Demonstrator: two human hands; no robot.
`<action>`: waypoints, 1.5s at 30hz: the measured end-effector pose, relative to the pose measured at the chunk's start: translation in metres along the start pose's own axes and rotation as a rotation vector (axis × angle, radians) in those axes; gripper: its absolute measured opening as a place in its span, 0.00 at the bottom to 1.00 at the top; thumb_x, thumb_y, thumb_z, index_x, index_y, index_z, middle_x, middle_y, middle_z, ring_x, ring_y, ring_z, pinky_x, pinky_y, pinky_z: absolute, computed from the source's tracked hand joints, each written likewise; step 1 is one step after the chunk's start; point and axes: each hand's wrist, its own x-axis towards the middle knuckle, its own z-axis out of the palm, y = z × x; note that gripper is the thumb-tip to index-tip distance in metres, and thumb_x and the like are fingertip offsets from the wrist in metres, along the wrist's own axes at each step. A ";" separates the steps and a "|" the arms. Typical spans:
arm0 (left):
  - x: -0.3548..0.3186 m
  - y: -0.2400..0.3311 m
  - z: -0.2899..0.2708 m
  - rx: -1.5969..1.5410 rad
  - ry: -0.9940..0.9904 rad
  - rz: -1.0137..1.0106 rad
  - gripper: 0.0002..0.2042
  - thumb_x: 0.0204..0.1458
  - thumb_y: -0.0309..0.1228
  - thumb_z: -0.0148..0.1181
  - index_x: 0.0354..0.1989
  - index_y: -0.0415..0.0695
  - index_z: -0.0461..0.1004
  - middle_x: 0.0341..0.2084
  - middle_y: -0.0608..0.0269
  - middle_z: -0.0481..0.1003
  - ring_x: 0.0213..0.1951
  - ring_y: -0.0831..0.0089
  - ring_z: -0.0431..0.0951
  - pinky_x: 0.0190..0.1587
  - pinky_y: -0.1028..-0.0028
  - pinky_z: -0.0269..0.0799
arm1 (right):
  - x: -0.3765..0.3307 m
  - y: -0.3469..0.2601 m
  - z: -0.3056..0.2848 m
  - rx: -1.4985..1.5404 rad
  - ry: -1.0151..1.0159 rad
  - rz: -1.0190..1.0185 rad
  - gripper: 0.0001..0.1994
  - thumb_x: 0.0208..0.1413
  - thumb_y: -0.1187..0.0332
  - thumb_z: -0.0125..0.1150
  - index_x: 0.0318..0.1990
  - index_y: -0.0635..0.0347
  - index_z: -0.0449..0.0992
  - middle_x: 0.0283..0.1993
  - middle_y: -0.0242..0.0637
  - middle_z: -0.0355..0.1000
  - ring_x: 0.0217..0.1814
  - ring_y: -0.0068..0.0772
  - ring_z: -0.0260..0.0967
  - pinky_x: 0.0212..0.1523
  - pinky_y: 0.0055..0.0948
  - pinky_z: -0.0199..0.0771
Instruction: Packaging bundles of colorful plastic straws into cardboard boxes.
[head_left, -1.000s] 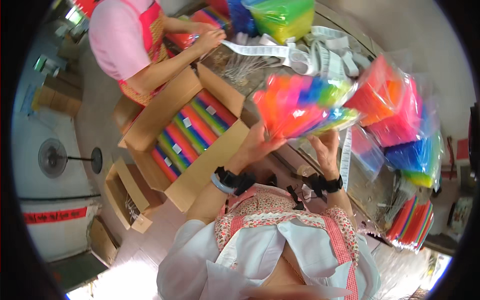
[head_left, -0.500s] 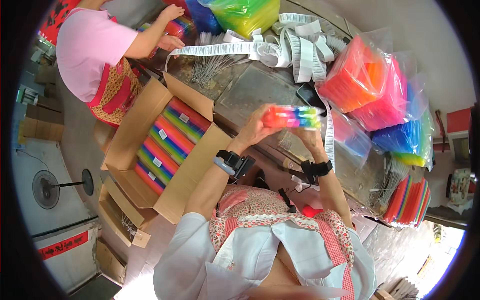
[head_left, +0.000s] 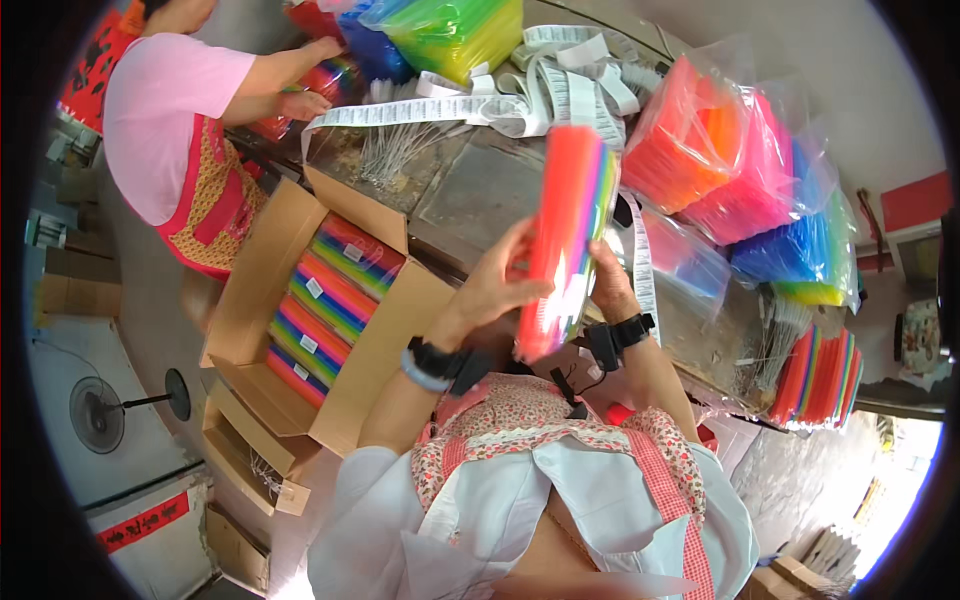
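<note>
At the near edge of the counter (head_left: pixel 478 188), the left hand (head_left: pixel 496 284) and right hand (head_left: pixel 613 284) grip a rainbow bundle (head_left: pixel 562 230) between them, right of the open carton (head_left: pixel 388 348); crosswise moments ago, it now points away lengthwise, striped side showing.

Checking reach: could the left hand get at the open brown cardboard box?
Probably yes: the box is just left of the left hand, nothing visibly between, though that hand holds the long multicoloured plastic bundle.
</note>
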 end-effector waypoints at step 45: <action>-0.023 -0.072 -0.023 -0.266 0.456 -0.310 0.18 0.48 0.27 0.61 0.48 0.39 0.67 0.38 0.63 0.74 0.38 0.72 0.76 0.41 0.72 0.73 | -0.100 0.008 -0.028 -0.721 0.219 0.055 0.24 0.51 0.61 0.59 0.53 0.64 0.66 0.42 0.37 0.72 0.42 0.29 0.69 0.45 0.28 0.68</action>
